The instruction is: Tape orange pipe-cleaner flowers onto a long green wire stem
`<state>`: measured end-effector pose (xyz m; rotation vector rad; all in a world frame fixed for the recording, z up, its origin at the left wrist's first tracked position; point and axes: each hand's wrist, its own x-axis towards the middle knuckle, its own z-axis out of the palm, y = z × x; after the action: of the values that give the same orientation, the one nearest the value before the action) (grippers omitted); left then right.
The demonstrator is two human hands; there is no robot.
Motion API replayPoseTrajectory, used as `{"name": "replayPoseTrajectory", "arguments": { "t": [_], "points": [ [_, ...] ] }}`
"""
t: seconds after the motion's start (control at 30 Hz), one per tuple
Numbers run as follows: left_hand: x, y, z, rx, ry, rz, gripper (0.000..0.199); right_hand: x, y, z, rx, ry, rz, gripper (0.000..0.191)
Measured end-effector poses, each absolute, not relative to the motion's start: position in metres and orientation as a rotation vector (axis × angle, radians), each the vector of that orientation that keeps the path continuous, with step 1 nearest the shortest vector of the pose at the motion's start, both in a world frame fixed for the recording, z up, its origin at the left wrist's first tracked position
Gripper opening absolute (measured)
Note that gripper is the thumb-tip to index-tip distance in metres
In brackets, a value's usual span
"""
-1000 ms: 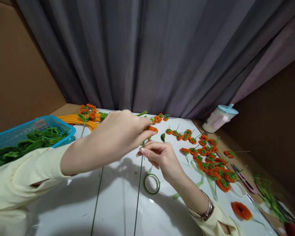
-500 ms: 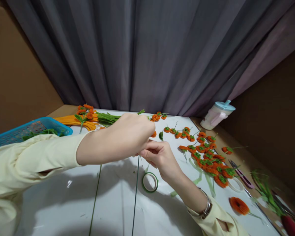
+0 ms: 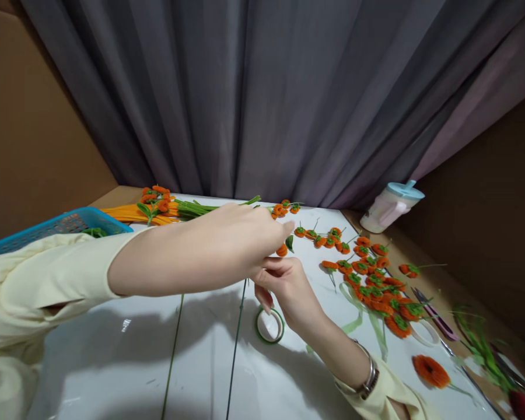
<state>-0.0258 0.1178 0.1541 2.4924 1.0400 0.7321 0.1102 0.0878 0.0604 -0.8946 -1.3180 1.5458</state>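
Observation:
My left hand is closed, back toward me, above the middle of the table. Below it hangs a thin dark green wire stem, its upper end hidden in the fingers. My right hand meets it from the right, thumb and forefinger pinched, lower fingers loosely bent. Under these fingers lies a roll of green floral tape; any strip up to the pinch is hidden. Just past the left hand show an orange fuzzy flower head and a green leaf. Another green wire stem lies on the left.
Many small orange flowers spread over the right of the white table. A larger orange flower, pink-handled scissors and a lidded cup stand or lie farther right. At left are a blue basket and green stems.
My left hand has turned, its thumb now showing at the right. The right hand's lower fingers have dropped over the tape roll. The hanging stem's lower end has swung slightly left.

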Motion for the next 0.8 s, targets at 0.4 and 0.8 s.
{"name": "replayPoseTrajectory", "arguments": {
  "t": [0.4,0.8],
  "points": [
    [-0.043,0.093,0.151,2.96,1.076,0.376,0.069,0.109,0.087,0.059,-0.785,-1.28,1.648,0.027],
    [-0.044,0.098,0.152,3.03,1.064,0.313,0.068,0.109,0.09,0.055,-0.752,-1.263,1.704,0.027]
  ]
}}
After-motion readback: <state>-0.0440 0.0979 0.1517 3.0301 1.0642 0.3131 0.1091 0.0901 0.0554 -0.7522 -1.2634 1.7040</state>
